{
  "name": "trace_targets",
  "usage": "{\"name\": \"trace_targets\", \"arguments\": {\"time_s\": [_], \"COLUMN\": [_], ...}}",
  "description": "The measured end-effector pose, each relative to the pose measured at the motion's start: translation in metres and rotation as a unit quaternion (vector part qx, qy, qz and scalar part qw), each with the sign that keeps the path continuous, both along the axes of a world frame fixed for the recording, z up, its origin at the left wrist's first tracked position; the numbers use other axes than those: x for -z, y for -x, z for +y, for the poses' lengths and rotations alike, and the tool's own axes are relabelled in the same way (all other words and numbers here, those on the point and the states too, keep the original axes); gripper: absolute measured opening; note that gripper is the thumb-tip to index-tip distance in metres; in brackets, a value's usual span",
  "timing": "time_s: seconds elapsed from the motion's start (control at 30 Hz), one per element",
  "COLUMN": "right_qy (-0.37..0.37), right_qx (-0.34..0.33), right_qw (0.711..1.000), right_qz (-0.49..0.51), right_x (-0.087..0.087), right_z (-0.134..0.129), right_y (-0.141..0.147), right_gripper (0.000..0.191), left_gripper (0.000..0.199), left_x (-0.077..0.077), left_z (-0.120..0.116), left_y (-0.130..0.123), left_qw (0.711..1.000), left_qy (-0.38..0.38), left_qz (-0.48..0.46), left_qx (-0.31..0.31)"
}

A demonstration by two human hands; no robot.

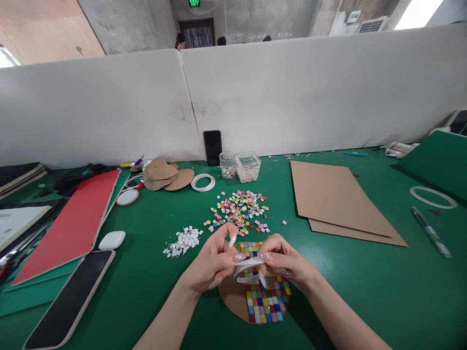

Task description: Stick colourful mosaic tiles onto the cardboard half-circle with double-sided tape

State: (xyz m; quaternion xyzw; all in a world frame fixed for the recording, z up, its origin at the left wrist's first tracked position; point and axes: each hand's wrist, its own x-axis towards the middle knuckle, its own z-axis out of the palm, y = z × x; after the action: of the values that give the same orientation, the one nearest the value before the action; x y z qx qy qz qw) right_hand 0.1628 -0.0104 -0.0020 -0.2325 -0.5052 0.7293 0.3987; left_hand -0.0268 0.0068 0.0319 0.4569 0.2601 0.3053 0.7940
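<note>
Hands Meet Over a Half-Tiled Disc

A pale partition [314, 97] backs a green tabletop [153, 291], where brown cardboard sheets [328, 192] lie to the right. Nearer the wearer sits a round cardboard disc [233, 297], its right part covered in mosaic tiles [264, 304] (the left part shows bare brown). Loose coloured tiles [239, 206] are scattered just beyond it. The left hand [217, 257] and right hand [283, 260] face each other above the disc, near a heap of white chips [183, 241]. Between them, fingers and thumbs of both grasp a looped white band [250, 262]
</note>
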Motion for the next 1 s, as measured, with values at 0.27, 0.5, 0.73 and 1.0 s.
{"name": "trace_targets", "arguments": {"time_s": [0.27, 0.5, 0.73, 1.0], "right_qy": [-0.031, -0.032, -0.033, -0.038], "right_qx": [0.028, 0.050, 0.072, 0.041], "right_qw": [0.997, 0.994, 0.991, 0.995], "right_qz": [-0.064, -0.094, -0.109, -0.083], "right_x": [0.000, 0.001, -0.002, 0.000], "right_z": [0.007, 0.006, 0.006, 0.005], "right_y": [0.002, 0.010, 0.012, 0.010], "right_gripper": [0.030, 0.028, 0.029, 0.029], "left_gripper": [0.017, 0.018, 0.026, 0.028], "left_x": [0.001, 0.003, 0.003, 0.002], "left_z": [0.010, 0.016, 0.017, 0.017], "left_y": [-0.001, 0.004, 0.006, 0.012], "left_qw": [0.985, 0.976, 0.975, 0.989], "left_qy": [-0.066, -0.094, -0.115, -0.079], "left_qz": [0.095, 0.142, 0.157, 0.080], "left_qx": [-0.126, -0.135, -0.109, -0.094]}}
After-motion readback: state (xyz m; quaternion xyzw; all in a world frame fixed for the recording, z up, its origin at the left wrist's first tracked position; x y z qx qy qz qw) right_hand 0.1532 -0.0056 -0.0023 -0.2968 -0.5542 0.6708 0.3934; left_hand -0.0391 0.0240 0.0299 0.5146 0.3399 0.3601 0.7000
